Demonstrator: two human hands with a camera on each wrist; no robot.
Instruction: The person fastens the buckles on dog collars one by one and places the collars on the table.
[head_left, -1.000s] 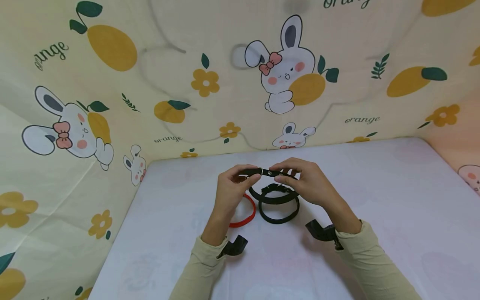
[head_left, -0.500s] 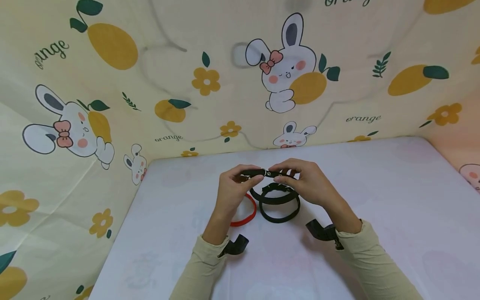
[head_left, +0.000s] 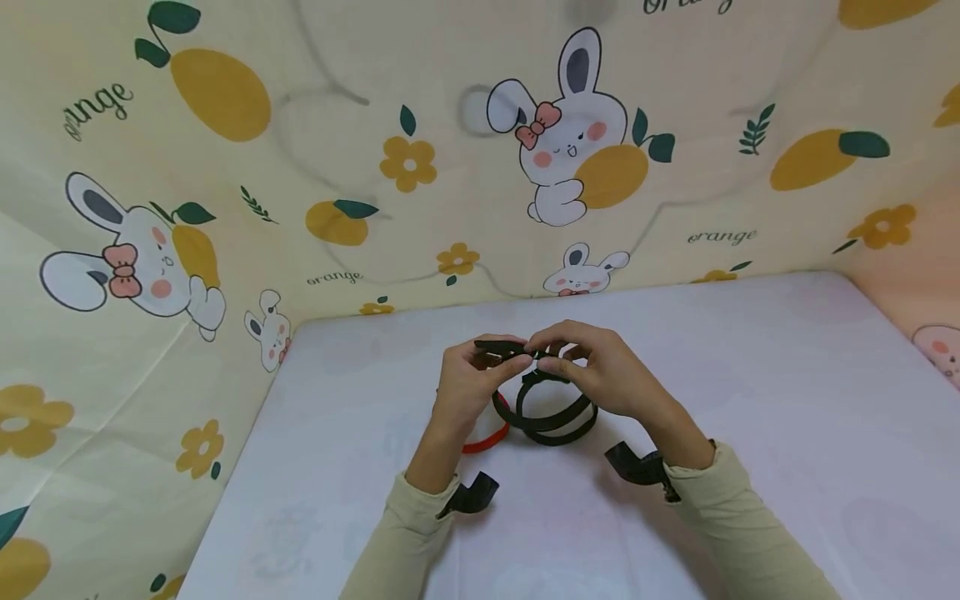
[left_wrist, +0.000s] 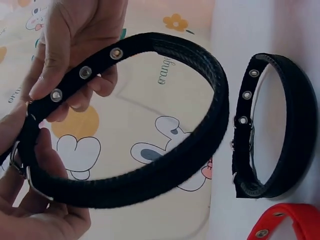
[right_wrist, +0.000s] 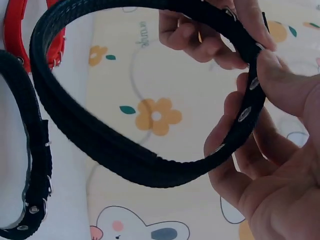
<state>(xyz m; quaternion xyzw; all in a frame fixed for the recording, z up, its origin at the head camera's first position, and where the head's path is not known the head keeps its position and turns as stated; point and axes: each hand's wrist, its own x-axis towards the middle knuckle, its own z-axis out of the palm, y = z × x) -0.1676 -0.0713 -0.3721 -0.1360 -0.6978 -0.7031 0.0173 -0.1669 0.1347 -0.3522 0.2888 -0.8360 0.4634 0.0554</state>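
Note:
A black collar is held up in a loop above the table by both hands. My left hand pinches it at the buckle end, where metal hardware shows in the left wrist view. With thumb and fingers, my right hand pinches the strap end, which has several metal eyelets. The fingertips of both hands nearly meet at the buckle; whether the strap end is through it, I cannot tell. Below, a second black collar, closed into a ring, rests on the table. Beside it lies a red collar, partly hidden by my left hand.
The white tabletop runs back to a cloth wall printed with rabbits and oranges. A second cloth side rises on the left. Black straps stick out from both sleeve cuffs.
My right hand has moved left, closer to my left hand, and the two now meet at the buckle. The held loop has shifted slightly left and down. The collars on the table stay put.

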